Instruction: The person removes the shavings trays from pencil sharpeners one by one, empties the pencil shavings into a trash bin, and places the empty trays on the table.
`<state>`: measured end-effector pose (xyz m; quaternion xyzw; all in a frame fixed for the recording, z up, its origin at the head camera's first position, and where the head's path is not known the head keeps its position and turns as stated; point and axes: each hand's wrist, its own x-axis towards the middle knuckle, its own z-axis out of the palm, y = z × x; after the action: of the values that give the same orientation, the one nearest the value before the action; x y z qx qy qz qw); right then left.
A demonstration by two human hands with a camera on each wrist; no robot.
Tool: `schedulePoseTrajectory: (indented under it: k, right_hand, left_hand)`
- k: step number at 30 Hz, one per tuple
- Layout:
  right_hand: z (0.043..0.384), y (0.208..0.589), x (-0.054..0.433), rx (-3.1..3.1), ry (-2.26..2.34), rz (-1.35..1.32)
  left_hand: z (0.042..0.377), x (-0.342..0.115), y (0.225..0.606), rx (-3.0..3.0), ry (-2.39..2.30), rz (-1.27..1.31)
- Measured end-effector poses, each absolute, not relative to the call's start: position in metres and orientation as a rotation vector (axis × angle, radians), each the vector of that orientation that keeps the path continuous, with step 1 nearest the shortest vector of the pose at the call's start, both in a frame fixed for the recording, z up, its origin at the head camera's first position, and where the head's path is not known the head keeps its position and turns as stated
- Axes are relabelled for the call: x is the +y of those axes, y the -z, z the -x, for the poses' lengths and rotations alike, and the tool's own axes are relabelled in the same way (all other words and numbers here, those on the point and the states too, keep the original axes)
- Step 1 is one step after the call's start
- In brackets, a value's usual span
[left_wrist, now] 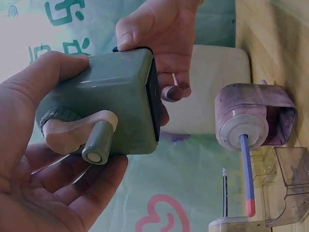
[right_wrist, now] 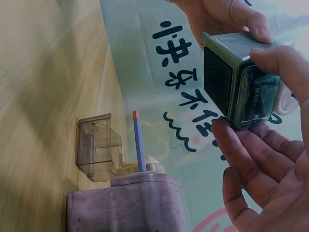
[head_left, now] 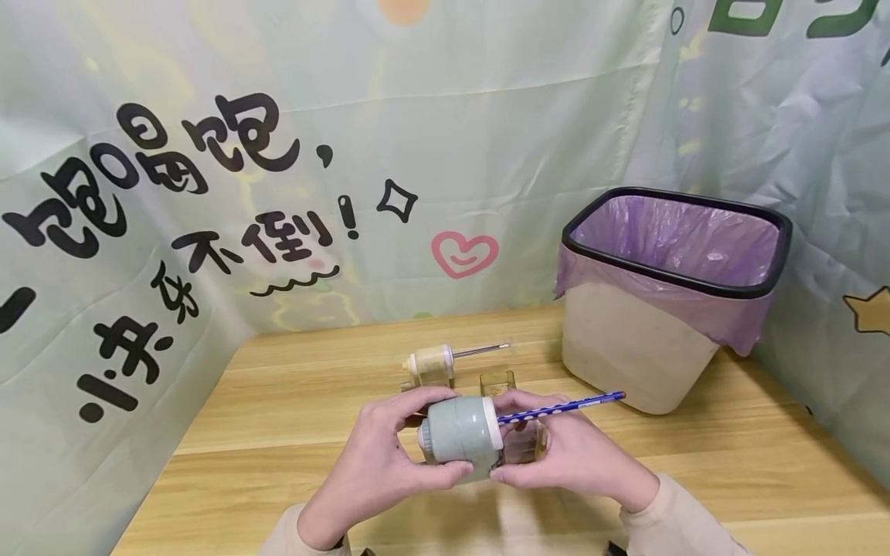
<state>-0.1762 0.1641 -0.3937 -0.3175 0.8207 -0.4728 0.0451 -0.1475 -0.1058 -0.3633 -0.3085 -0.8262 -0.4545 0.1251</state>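
My left hand [head_left: 385,452] grips a green pencil sharpener [head_left: 462,428] above the table, thumb on one side and fingers round the other. Its crank [left_wrist: 79,130] faces the left palm. A blue pencil with pale dots [head_left: 563,408] sticks out of its white front ring and passes over my right hand [head_left: 573,455]. That hand holds the sharpener's front end between thumb and fingertips, at the see-through drawer [right_wrist: 258,99]. The dark base [right_wrist: 217,79] shows in the right wrist view. Just below stands a pink sharpener [left_wrist: 241,113] holding a blue pencil with a red end [left_wrist: 247,179].
A yellow sharpener [head_left: 433,363] with a dark pencil [head_left: 481,350] stands farther back on the wooden table [head_left: 278,432]. A see-through drawer [right_wrist: 94,147] lies near it. At the right is a bin [head_left: 626,340] with a purple liner; printed cloth [head_left: 389,255] hangs behind.
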Motion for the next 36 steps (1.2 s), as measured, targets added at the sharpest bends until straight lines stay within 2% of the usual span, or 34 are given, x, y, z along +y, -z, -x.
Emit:
schedulePoseTrajectory:
  k: [36]
  right_hand:
    - [0.179,0.394,0.166,2.562,1.444,0.999]
  left_hand:
    - [0.150,-0.116,0.357,-2.465,1.284,0.856]
